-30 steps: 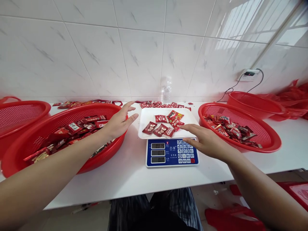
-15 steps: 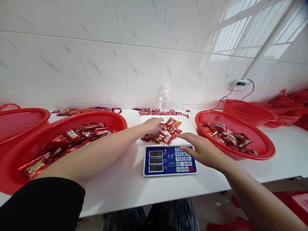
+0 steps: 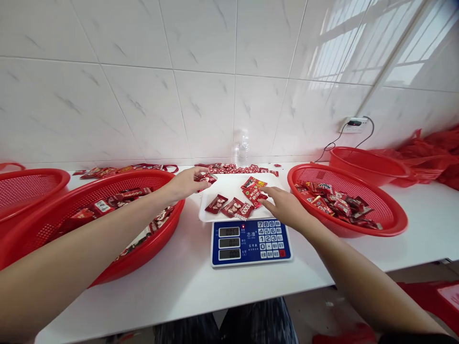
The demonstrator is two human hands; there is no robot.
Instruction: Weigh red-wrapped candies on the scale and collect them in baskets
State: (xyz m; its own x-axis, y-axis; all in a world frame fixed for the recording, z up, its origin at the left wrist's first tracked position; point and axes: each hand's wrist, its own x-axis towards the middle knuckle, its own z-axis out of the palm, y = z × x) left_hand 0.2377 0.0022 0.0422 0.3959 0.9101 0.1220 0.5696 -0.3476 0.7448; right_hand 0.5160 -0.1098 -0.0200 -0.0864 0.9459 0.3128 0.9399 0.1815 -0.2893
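My left hand [image 3: 184, 184] is closed on small red snack packets [image 3: 205, 178], raised over the left edge of the scale's white tray [image 3: 233, 184]. How many it grips is partly hidden. My right hand [image 3: 289, 206] reaches over the tray's right side, thumb and fingers apart, its tips at a bright red packet [image 3: 253, 193]. Several darker red packets [image 3: 233, 207] lie at the tray's front. Below the tray is the blue keypad panel [image 3: 252, 241] of the digital scale, its displays lit with digits.
Red perforated baskets of packets stand on the left [image 3: 172, 229] and right [image 3: 387, 220]. More packets [image 3: 233, 168] lie along the wall beside a clear plastic bottle [image 3: 242, 147]. An empty red basket [image 3: 369, 165] sits behind the right one, near a wall socket [image 3: 353, 124] with a cable.
My left hand has lifted packets off the tray and moved left. My right hand has shifted slightly forward and left, from above the keypad to the packets.
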